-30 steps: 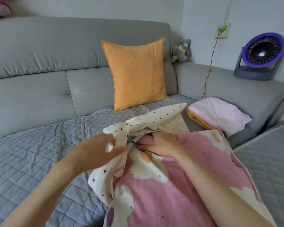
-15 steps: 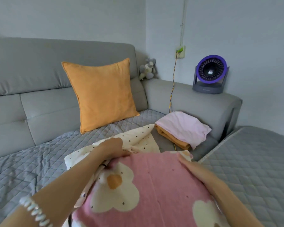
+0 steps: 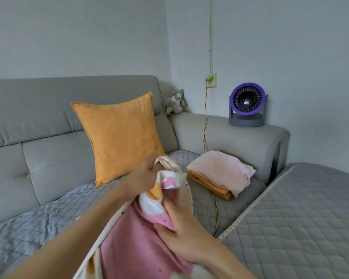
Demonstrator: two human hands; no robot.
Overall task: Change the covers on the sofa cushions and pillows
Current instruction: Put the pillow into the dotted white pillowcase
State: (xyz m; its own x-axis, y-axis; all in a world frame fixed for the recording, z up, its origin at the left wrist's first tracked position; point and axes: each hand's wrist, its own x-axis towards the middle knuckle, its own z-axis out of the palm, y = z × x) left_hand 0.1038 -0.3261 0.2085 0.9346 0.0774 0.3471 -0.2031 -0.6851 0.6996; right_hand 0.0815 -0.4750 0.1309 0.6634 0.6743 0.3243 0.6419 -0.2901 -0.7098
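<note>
**Pillow cover gathered up at one end**

Pillow (image 3: 141,244), pink and flowered, is held over the sofa (image 3: 48,158). Its cream cover (image 3: 181,178), spread flat a second ago, is now bunched in the gripping left hand (image 3: 143,178); the pillow is pinched by the right hand (image 3: 181,236). Stripping seems underway.

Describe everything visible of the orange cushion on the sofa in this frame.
The orange cushion is square, plump and piped along its edges, in a plain, slightly textured fabric. It stands tilted, its bottom edge on the quilted grey sofa cover and its back leaning on the grey backrest. One lower corner is hidden behind the left hand and the fabric it grips; whether they touch cannot be told.
</note>
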